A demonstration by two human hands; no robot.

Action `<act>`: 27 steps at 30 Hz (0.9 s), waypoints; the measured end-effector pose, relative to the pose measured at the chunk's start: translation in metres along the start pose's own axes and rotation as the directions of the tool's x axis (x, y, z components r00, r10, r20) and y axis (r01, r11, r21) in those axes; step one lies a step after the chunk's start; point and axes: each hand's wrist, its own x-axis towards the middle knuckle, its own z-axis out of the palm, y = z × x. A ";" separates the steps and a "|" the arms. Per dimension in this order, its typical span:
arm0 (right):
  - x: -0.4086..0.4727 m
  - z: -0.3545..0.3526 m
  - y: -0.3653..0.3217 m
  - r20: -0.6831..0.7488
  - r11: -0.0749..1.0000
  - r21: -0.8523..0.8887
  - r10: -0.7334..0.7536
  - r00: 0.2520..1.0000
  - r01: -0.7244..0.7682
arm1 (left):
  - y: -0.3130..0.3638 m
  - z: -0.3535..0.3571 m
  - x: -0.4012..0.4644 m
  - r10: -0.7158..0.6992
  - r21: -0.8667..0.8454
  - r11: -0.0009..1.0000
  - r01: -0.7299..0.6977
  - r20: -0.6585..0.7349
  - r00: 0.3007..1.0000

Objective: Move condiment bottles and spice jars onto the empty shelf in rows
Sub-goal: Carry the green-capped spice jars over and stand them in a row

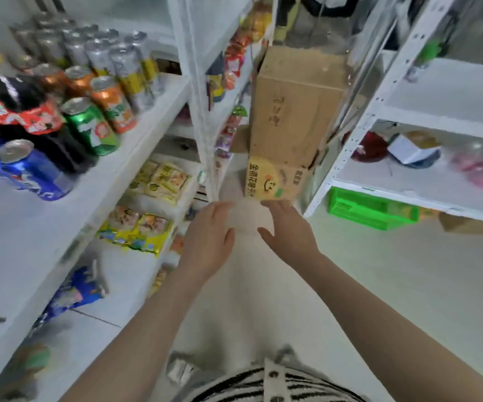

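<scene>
Fingers of the left hand (208,239) and right hand (288,230) are spread and empty, reaching toward the box (289,123) ahead, probably to fetch stock; no bottles or jars identifiable.

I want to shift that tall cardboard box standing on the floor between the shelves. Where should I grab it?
Probably low, by its two side walls. The cardboard box stands upright and tall on the floor, so a high grip could tip it. Left hand and right hand are both open and empty, already reaching from the front near its yellow printed base; a flap hangs loose there, so avoid it.
</scene>
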 end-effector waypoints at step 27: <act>-0.037 -0.171 0.427 -0.131 0.802 0.035 0.595 0.793 -0.596 | 0.352 0.268 0.235 0.368 -0.038 0.920 -0.390 0.426 0.826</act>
